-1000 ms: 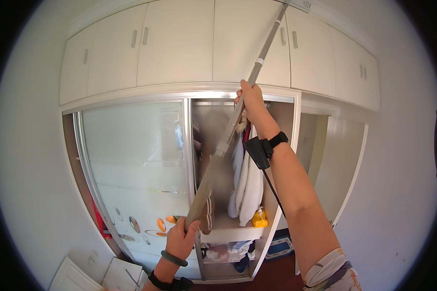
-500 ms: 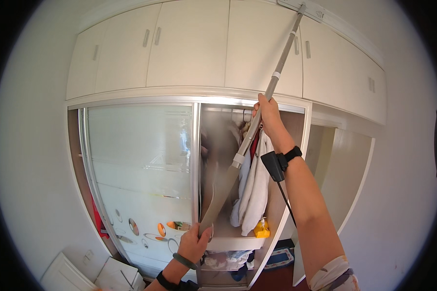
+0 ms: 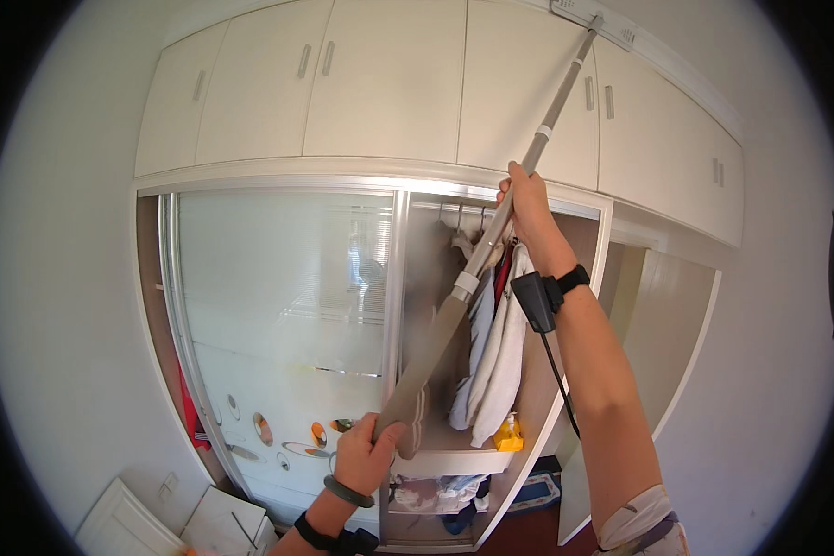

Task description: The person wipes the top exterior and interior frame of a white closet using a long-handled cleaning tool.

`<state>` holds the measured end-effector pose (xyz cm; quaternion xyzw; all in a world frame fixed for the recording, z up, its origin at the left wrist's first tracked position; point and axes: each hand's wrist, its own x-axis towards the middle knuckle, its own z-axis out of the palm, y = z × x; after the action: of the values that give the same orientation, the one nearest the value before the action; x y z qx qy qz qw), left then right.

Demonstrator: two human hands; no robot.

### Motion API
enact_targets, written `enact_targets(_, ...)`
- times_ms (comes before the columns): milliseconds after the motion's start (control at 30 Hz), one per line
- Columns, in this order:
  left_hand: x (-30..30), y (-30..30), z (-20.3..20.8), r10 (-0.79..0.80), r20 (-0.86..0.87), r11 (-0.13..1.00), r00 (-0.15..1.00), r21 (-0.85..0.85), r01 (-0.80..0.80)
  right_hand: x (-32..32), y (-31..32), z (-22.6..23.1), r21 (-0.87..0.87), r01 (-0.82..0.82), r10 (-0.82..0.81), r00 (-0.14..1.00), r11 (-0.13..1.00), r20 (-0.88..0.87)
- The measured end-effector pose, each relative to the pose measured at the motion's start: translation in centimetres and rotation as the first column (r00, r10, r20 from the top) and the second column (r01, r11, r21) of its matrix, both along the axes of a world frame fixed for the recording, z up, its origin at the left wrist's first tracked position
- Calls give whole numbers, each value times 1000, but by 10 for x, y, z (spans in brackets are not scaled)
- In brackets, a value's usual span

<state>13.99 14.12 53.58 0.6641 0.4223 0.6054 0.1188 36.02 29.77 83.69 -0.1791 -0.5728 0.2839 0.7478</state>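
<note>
A long grey telescopic mop runs slantwise from lower left to upper right. Its flat white head lies along the top of the upper cabinets, partly cut off by the picture's edge. My left hand is wrapped round the thick lower grip. Higher up the pole, my right hand is closed on the shaft, in front of the wardrobe's top rail. Behind the pole, clothes hang in the wardrobe's uncovered section.
A frosted sliding door with oval decorations covers the wardrobe's left part. Cream cabinets line the wall above. A yellow bottle stands on a ledge below the clothes. Folded fabric fills the lower shelf. At right is a white door.
The view has shifted, so the wardrobe sits farther right in the picture. Against the wardrobe, the mop's lower end and my left hand have moved slightly left. Both hands keep their grip.
</note>
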Motion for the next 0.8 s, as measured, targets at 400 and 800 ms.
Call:
enact_targets(400, -189, -39, -16, 77, 163, 987, 984, -149, -52, -218, -24, -3, -8, -55, 55, 997, 998, 60)
enact_targets(800, -272, -80, -61, 39, 415, 966, 909, -248, 72, -362, -39, -35, -8, -188, 188, 976, 982, 110)
